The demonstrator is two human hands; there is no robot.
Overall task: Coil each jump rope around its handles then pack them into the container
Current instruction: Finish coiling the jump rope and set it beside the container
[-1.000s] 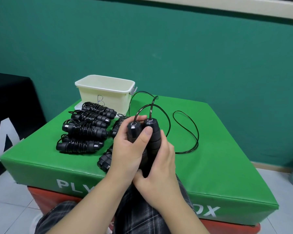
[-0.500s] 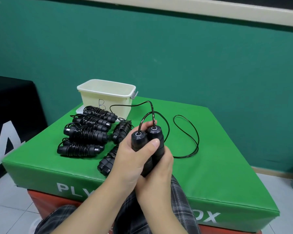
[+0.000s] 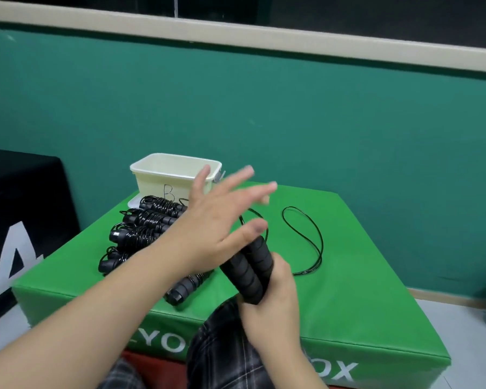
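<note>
The right hand (image 3: 267, 301) clamps both handles (image 3: 249, 272) together at their lower ends; the left hand (image 3: 216, 220), fingers spread, holds nothing above them. The cord (image 3: 306, 242) loops beyond the grip. Recommended: wind snug, even turns from the clamp upward.

Green plyo box (image 3: 362, 318) carries coiled ropes (image 3: 141, 234), container (image 3: 163, 178).
</note>
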